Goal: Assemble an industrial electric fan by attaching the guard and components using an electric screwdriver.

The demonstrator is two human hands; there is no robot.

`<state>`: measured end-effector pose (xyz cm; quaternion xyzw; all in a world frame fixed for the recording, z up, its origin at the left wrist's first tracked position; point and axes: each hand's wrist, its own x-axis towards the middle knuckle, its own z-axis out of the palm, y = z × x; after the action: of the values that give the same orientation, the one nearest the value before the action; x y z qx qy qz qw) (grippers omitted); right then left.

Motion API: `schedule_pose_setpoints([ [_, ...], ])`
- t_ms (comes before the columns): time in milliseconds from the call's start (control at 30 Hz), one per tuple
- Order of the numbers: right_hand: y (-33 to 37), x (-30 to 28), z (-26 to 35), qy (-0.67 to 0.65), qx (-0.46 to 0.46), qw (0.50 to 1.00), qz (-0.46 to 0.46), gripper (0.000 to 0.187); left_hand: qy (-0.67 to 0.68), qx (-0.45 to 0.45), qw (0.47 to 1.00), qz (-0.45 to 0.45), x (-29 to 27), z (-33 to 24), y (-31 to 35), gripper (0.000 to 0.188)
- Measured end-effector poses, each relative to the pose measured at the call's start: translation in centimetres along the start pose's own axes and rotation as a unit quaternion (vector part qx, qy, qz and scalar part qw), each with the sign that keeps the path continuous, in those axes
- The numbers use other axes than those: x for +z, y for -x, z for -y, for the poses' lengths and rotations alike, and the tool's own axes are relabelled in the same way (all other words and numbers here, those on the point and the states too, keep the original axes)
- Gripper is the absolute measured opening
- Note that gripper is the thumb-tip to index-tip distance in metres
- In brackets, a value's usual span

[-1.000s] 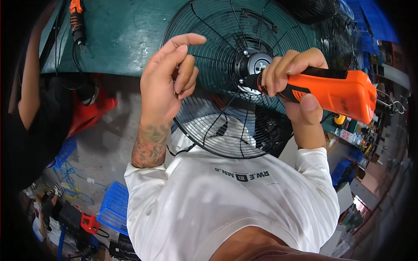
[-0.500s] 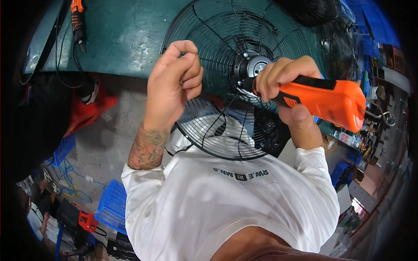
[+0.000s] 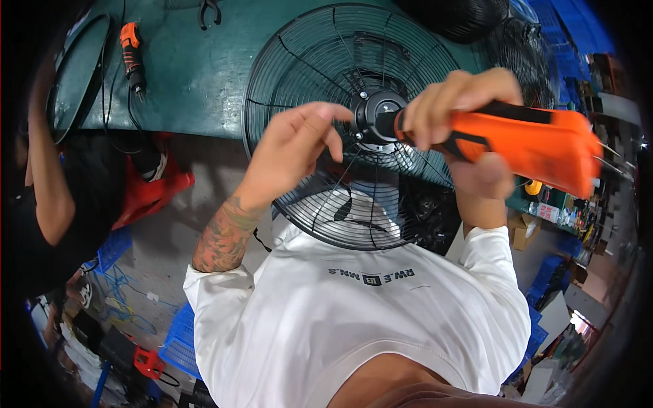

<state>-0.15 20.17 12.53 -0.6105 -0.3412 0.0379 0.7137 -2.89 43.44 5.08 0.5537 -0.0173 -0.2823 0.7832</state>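
Note:
My right hand [image 3: 469, 129] grips an orange and black power screwdriver [image 3: 530, 146], blurred by motion. Its black nose points left at the motor hub [image 3: 381, 115] in the middle of a round black wire fan guard [image 3: 272, 81]. Whether the bit touches the hub is hidden. From the left, my left hand [image 3: 299, 146] reaches over the guard. Its fingers are partly spread, one fingertip at or close to the hub's rim; nothing shows between them. The guard lies partly on the green table [image 3: 197, 81] and overhangs its near edge toward my shirt. Bright screw heads show around the hub.
A second orange and black power screwdriver [image 3: 132, 61] lies at the table's left with its cable. Pliers [image 3: 209, 13] lie at the far edge. Another person's arm [image 3: 51, 190] is at left. More black guards [image 3: 524, 61] stand at right; a blue crate [image 3: 182, 343] is on the floor.
My left hand has uncurled and moved right toward the hub. My right hand has shifted right and slightly up with the screwdriver. The other person's arm has come into view at left.

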Motion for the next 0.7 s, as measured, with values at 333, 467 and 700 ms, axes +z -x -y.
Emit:
schedule_pose_setpoints([
  [333,2.1,-1.2,6.1,-0.120,-0.143,0.982,-0.025,0.052,-0.402,0.278,0.869,0.078,4.3,1.0,-0.3,0.012],
  [467,3.2,-1.6,6.5,-0.081,-0.111,0.990,-0.009,0.052,-0.423,0.268,0.860,0.093,5.4,0.7,0.1,0.010],
  [700,4.6,-1.7,6.9,-0.093,-0.097,0.991,-0.016,0.051,-0.435,0.247,0.857,0.128,6.2,1.1,0.4,0.010],
])
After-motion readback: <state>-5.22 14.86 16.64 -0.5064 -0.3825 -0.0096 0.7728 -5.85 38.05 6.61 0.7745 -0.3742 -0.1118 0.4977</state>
